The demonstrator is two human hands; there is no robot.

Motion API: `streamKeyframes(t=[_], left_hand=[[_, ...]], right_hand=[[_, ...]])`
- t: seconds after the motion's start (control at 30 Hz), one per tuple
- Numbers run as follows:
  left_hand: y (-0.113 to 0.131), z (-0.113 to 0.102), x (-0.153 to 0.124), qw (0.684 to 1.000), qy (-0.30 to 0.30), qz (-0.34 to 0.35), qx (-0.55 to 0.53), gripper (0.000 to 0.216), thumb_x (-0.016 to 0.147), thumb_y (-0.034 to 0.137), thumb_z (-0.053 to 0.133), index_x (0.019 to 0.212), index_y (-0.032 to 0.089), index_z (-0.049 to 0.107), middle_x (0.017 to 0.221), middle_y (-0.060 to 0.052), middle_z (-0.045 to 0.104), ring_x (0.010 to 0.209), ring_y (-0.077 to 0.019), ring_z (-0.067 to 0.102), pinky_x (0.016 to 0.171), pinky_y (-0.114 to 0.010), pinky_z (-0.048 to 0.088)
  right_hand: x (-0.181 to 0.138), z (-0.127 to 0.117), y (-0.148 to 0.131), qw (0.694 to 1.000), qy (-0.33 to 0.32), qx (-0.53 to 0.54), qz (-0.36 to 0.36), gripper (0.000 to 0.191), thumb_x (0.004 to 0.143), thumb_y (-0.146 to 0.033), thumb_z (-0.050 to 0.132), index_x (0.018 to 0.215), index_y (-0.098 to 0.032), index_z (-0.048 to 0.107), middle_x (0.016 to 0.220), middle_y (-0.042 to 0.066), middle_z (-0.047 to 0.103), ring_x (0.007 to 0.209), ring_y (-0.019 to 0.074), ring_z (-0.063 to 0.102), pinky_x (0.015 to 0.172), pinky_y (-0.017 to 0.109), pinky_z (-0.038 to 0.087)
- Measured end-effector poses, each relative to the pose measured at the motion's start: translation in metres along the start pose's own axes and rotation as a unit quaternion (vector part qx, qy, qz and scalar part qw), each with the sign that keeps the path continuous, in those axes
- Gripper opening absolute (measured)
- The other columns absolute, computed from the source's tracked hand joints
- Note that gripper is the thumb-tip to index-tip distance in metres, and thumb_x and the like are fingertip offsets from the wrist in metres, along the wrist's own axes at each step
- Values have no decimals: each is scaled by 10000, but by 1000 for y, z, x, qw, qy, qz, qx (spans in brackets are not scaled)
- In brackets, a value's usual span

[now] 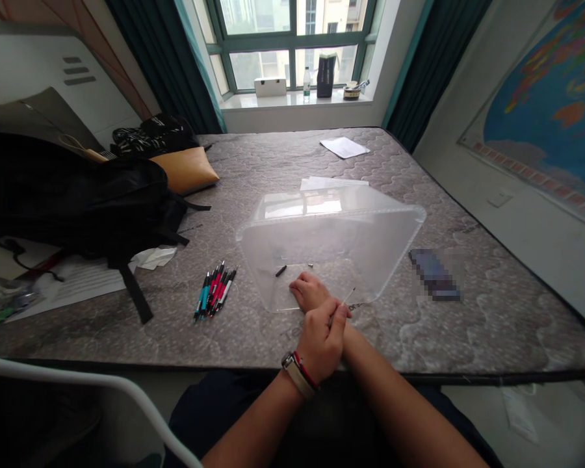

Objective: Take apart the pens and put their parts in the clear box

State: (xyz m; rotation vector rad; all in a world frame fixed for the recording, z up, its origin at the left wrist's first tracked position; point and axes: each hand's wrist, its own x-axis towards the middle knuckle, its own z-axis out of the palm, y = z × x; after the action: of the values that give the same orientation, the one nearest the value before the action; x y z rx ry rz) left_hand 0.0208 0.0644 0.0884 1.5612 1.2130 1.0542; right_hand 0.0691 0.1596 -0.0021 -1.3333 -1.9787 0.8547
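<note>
My left hand (322, 335), with a watch and red cord at its wrist, crosses over my right wrist. Its fingers are closed on a thin stick that looks like a pen refill (350, 296), pointing up and right. My right hand (309, 292) reaches into the mouth of a clear plastic bin (331, 237) lying on its side. Its fingers are curled together low in the bin; whatever they hold, if anything, is hidden. Just beyond them lie a short black pen part (281, 270) and a tiny dark piece (311, 265).
A bunch of pens (214, 292) in blue, red and white lies left of the bin. A blurred phone (435, 274) is on the right. Papers (345, 147) lie behind, on the patterned mattress surface (258, 338). A black backpack (78, 201) and yellow pouch (188, 170) fill the left.
</note>
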Motion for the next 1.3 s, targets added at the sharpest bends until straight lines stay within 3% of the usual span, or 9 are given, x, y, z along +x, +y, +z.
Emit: streamKeyframes(t=[0.17,0.33,0.57,0.7,0.97,1.13,1.3], left_hand=[[2,-6,6,1000,7,-5,5,326,984,336,371,838,189,623,773,-33,655,766,-174,617,741,-273,441],[2,-8,9,1000,1,-7,16,322,981,338,379,848,196,637,757,-28,665,740,-173,624,707,-267,434],[1,-13,13,1000,8,1,18,311,979,332,385,858,197,638,777,-34,672,768,-180,629,731,-273,440],[0,-14,13,1000,17,-3,19,317,981,341,383,852,195,634,771,-33,667,761,-176,628,729,-270,441],[-3,-9,16,1000,17,4,25,293,979,318,402,848,192,632,773,-19,666,759,-163,621,725,-254,435],[-5,-9,16,999,20,1,31,292,981,320,405,842,193,628,771,-15,666,754,-159,625,730,-253,439],[-6,-9,14,999,18,-3,33,292,981,326,406,849,196,631,776,-15,671,759,-161,629,732,-254,441]], right_hand=[[20,3,-5,996,-10,-76,-43,169,918,-192,555,837,-207,702,921,41,604,786,152,534,745,271,418],[34,3,-5,995,-8,-79,-57,161,922,-168,546,882,-180,702,928,61,618,798,164,540,789,279,412],[43,7,-1,990,-22,-95,-105,299,903,-17,437,987,-168,680,981,63,639,918,163,539,896,264,392],[47,12,-1,993,19,-95,-74,224,920,-63,455,933,-150,662,955,62,609,885,157,526,856,252,397],[49,17,0,982,64,-169,-59,177,915,-155,541,1014,-204,680,984,76,597,961,208,515,876,300,421],[47,15,-2,972,32,-213,-98,249,936,-175,513,1084,-269,690,1065,82,615,997,232,512,853,332,428],[45,13,-3,972,21,-194,-132,277,953,-197,494,1169,-249,659,1061,80,661,1030,238,523,893,352,424]])
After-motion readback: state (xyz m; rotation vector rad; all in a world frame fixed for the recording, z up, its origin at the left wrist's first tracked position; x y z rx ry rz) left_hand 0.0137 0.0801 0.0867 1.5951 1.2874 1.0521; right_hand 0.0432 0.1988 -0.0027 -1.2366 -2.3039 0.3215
